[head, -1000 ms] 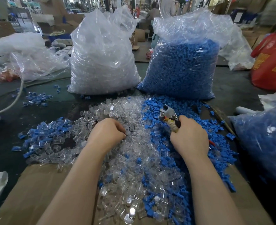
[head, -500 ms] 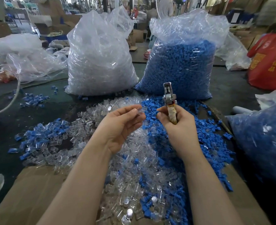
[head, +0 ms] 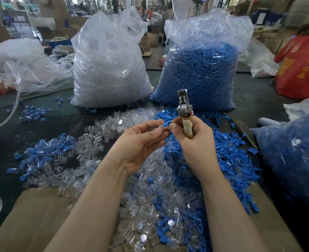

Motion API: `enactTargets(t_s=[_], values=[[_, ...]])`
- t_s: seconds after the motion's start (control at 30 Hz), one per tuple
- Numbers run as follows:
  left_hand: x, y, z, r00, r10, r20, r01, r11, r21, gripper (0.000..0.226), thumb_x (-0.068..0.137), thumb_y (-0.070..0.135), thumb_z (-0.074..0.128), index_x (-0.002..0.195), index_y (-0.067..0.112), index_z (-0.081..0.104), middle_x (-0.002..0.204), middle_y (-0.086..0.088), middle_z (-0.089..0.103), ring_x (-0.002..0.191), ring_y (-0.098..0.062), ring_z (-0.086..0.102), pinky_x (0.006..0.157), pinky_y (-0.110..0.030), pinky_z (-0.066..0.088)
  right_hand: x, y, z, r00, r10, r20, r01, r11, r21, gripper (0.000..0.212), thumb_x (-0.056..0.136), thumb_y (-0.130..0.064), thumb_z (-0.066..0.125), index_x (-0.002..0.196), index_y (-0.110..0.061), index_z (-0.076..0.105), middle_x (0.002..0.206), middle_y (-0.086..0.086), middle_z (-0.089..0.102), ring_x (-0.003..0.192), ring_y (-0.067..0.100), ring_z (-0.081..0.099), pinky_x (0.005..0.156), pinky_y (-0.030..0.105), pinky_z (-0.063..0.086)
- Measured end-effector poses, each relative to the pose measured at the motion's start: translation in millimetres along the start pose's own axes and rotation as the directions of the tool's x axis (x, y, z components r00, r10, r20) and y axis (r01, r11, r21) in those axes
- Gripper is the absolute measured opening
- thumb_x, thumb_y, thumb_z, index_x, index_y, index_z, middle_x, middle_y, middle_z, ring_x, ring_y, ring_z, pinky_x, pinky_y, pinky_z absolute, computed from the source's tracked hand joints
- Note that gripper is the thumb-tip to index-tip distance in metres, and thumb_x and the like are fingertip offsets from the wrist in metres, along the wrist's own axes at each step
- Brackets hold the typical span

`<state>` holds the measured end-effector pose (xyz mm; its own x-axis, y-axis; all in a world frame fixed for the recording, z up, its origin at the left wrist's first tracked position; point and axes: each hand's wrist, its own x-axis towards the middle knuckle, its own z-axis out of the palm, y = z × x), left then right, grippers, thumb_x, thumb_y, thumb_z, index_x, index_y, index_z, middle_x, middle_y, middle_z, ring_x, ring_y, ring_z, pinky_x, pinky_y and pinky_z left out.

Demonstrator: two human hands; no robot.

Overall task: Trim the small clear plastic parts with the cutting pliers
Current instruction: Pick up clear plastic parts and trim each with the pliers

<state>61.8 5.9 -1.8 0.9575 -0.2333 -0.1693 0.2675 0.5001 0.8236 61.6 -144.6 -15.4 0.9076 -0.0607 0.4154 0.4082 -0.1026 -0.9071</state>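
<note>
My left hand (head: 141, 142) is raised above the pile and pinches a small clear plastic part (head: 160, 126) between thumb and fingertips. My right hand (head: 193, 140) grips the tape-wrapped handle of the cutting pliers (head: 184, 110), whose metal jaws point straight up. The right hand's thumb and forefinger touch the same clear part, beside a small blue piece. Below both hands lies a heap of loose clear parts (head: 150, 193) mixed with blue parts (head: 228, 155).
Two tall plastic bags stand behind the heap: one of clear parts (head: 110, 66), one of blue parts (head: 201, 73). Another blue-filled bag (head: 295, 157) lies at the right. Cardboard (head: 32, 220) covers the near table edge. A red bag (head: 302, 70) sits far right.
Both hands rose from the pile. The left hand brought up a clear part, the right turned the pliers upright, and the fingertips have now met at the part.
</note>
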Motion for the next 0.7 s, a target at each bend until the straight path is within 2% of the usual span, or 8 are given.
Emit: enactTargets(t_s=[0.13,0.3,0.43,0.5,0.6,0.7], values=[[-1,-1,4,0.999,0.049,-0.009,-0.048,0.998,0.037,0.032,0.072,0.002,0.066,0.105,0.005,0.066,0.089,-0.010,0.075,0.077,-0.013,0.073,0.073,-0.023,0.060,0,2,0,1.000,-0.012,-0.007,0.012,0.999,-0.033,0.017,0.090,-0.014,0.069,0.081,-0.029,0.065,0.078,-0.009,0.070,0.074,0.006,0.065,0.069,0.018,0.052],[-2,-4,9,0.991,0.126,-0.041,-0.121,0.986,0.113,0.021,0.084,-0.003,0.062,0.103,0.005,0.067,0.085,-0.006,0.076,0.075,-0.011,0.073,0.071,-0.020,0.059,0,5,2,1.000,-0.011,-0.019,0.010,0.997,-0.075,0.011,0.090,-0.019,0.069,0.082,-0.025,0.064,0.074,-0.012,0.067,0.067,0.001,0.060,0.064,0.015,0.050],[-1,-6,11,0.979,0.184,-0.088,-0.170,0.974,0.146,0.019,0.084,-0.005,0.064,0.098,0.006,0.070,0.083,-0.006,0.076,0.076,-0.012,0.072,0.074,-0.020,0.059,-1,6,3,0.999,0.007,-0.037,-0.011,0.995,-0.097,0.006,0.090,-0.021,0.068,0.085,-0.020,0.065,0.077,-0.003,0.067,0.070,0.015,0.061,0.065,0.027,0.052],[-1,-6,11,0.974,0.202,-0.104,-0.184,0.969,0.162,0.020,0.082,-0.006,0.066,0.097,0.006,0.072,0.086,-0.008,0.075,0.080,-0.014,0.072,0.077,-0.022,0.059,-1,6,2,0.999,0.019,-0.040,-0.023,0.995,-0.096,0.005,0.091,-0.020,0.068,0.086,-0.019,0.066,0.078,-0.001,0.067,0.073,0.019,0.062,0.067,0.032,0.053],[-2,-5,10,0.969,0.224,-0.102,-0.199,0.957,0.212,0.024,0.076,-0.003,0.073,0.099,0.005,0.073,0.094,-0.011,0.075,0.087,-0.018,0.072,0.083,-0.026,0.059,-1,5,2,0.999,0.019,-0.038,-0.024,0.994,-0.110,0.006,0.090,-0.017,0.068,0.085,-0.020,0.066,0.077,-0.004,0.067,0.068,0.014,0.061,0.065,0.032,0.053],[-3,-7,12,0.953,0.276,-0.127,-0.225,0.922,0.315,0.025,0.074,0.002,0.077,0.098,0.008,0.075,0.100,-0.014,0.075,0.093,-0.022,0.071,0.088,-0.031,0.058,-1,6,1,0.999,0.017,-0.035,-0.021,0.991,-0.135,0.007,0.090,-0.015,0.067,0.084,-0.018,0.066,0.076,0.001,0.066,0.068,0.023,0.061,0.062,0.034,0.051]])
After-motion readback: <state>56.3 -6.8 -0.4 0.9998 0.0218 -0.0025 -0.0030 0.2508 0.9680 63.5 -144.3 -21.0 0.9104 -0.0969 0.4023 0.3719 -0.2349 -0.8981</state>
